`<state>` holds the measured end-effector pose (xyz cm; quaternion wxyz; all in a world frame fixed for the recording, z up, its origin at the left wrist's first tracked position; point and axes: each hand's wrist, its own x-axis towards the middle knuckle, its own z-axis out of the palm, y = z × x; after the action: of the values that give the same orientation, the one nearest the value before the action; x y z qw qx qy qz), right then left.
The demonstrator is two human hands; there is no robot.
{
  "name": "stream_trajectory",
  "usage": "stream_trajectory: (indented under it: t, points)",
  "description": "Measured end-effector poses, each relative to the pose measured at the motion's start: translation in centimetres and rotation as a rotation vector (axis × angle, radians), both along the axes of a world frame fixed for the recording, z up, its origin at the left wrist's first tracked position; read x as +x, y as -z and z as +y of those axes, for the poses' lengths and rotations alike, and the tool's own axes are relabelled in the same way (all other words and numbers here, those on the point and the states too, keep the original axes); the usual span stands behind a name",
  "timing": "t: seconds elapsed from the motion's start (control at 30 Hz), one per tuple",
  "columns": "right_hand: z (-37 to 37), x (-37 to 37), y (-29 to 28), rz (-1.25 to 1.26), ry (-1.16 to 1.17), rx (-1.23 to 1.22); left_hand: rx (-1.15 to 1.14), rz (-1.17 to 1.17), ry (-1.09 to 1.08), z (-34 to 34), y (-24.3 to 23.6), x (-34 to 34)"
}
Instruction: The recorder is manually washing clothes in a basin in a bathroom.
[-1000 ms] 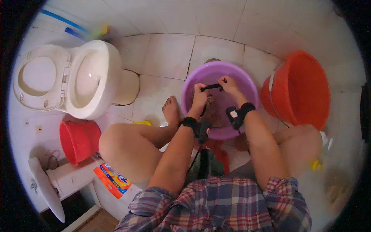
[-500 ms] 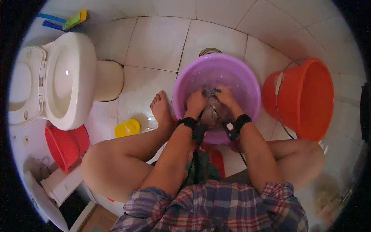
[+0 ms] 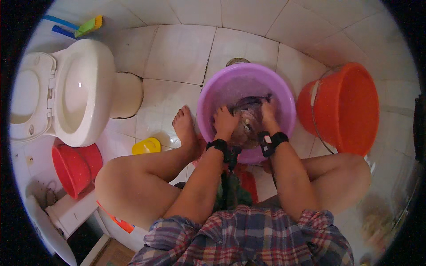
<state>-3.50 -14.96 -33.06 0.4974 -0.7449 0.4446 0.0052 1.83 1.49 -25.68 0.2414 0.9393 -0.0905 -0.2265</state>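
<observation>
L hand: at dark cloth's (image 3: 250, 104) L edge (image 3: 226, 122), fingers slightly spread
R hand: at cloth's upper R end (image 3: 269, 116); can't tell if fingers pinch it
Cloth: in water, inside purple plastic basin (image 3: 290, 104), btwn hands
Basin: on tiled floor (image 3: 175, 55)
R of basin: orange-red bucket (image 3: 359, 106), w/ handle

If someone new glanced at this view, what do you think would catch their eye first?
Probably the purple basin, a little right of centre, with the left hand and right hand inside it at some dark cloth. Next would likely be the big orange bucket to the basin's right, then the white toilet at the upper left.
</observation>
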Motion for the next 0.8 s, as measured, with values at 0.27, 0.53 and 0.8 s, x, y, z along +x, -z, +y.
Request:
stream_trajectory:
  t: [0.27,0.53,0.8]
  points:
    - [4.9,-4.0,-3.5,-0.048,0.127,0.142,-0.567,0.298,-0.103,2.6,6.4,2.2]
    - [5.8,-4.1,-16.6,-0.795,0.448,1.066,-1.148,0.713,-0.216,0.3,-13.3,0.6]
    - [6.4,-1.0,-27.3,-1.057,0.247,1.008,-1.262,1.269,-0.222,3.8,-24.1,-1.3]
